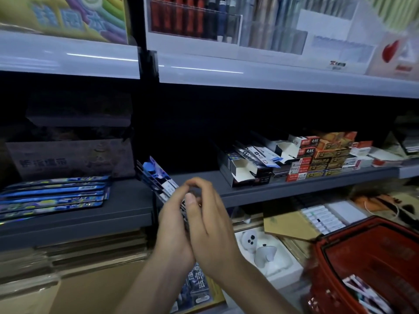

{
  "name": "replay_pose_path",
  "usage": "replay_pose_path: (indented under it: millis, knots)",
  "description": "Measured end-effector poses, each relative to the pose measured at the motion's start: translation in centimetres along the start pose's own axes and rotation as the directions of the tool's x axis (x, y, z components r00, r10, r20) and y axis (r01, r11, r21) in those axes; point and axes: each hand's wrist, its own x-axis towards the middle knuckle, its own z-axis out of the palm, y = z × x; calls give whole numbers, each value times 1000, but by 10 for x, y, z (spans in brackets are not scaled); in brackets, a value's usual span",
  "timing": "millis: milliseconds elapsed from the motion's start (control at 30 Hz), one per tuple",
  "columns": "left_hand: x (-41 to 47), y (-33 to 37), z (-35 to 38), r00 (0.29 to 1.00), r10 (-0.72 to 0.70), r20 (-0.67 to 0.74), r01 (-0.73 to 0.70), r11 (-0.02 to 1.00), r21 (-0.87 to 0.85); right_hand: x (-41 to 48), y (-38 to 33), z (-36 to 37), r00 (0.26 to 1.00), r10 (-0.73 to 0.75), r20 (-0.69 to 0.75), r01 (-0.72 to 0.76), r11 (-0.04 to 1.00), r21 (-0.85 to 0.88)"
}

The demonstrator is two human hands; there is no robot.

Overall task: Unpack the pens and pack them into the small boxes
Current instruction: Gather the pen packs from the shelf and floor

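Blue-printed pen packs (158, 177), lettering too blurred to read, are clasped between left grip (172, 225) and right grip (209, 227).

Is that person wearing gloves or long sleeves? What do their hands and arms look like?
No gloves. The left hand and right hand are bare, with no rings, watch or bracelet showing. The forearms are bare too; no sleeve reaches into the picture.
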Motion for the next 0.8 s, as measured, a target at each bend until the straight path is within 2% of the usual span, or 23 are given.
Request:
replay_pose_path:
  millis: [67, 133, 233, 300, 367, 467, 600, 800]
  knots:
    - [4, 1, 2, 1000, 15, -21, -14, 999, 32, 4, 2, -5, 1000, 27, -5, -26, 998, 65]
    - [11, 9, 3, 998, 64, 6, -64, 997, -31, 14, 0, -26, 995, -24, -97, 29, 999, 45]
    - [17, 12, 1, 987, 159, -3, -159, 987, 5, 33, 17, -73, 943, -143, -301, 100, 983, -155]
    - [14, 9, -1, 987, 160, 12, -160, 985, 64, 42, 39, -103, 926, -167, -340, 68, 956, -287]
    - [15, 6, -2, 986, 164, 13, -164, 980, 114, 48, 62, -123, 942, -184, -282, 41, 893, -449]
    - [18, 4, -3, 985, 170, 4, -169, 973, 159, 58, 87, -134, 980, -169, -109, 66, 783, -619]
    - [23, 4, -6, 985, 171, -4, -168, 972, 167, 71, 111, -133, 982, -182, 54, 165, 678, -716]
    - [33, 3, -5, 985, 170, -16, -165, 972, 169, 86, 122, -136, 962, -272, 37, 198, 592, -781]
